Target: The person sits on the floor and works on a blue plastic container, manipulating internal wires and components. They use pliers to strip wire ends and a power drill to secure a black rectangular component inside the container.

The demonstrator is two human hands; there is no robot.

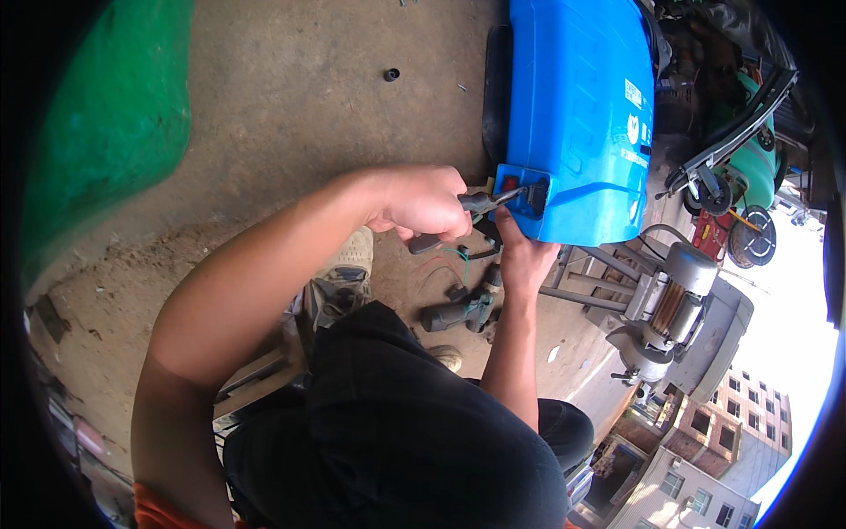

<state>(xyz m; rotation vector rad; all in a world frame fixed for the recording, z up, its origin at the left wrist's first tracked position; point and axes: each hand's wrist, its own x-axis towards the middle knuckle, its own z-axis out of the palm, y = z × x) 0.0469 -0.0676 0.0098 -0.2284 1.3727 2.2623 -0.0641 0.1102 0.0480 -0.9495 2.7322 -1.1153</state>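
Note:
My left hand (430, 204) is closed around the handles of long-nose pliers (477, 202). Their jaws reach into a square recess (527, 192) at the near corner of a large blue plastic machine housing (573, 97). Inside that recess sit a small red part and a dark part; I cannot tell whether the jaws grip either one. My right hand (527, 262) holds the housing's lower corner, its thumb beside the recess and its other fingers mostly hidden underneath. A cordless drill (464, 309) lies on the ground below my hands, near thin loose wires (463, 256).
A small black cylindrical part (391, 76) lies on the concrete floor. To the left stands a large green surface (123, 115). On the right are a motor on a metal frame (687, 269) and green wheeled equipment (752, 176). My shoe (339, 286) rests near the drill.

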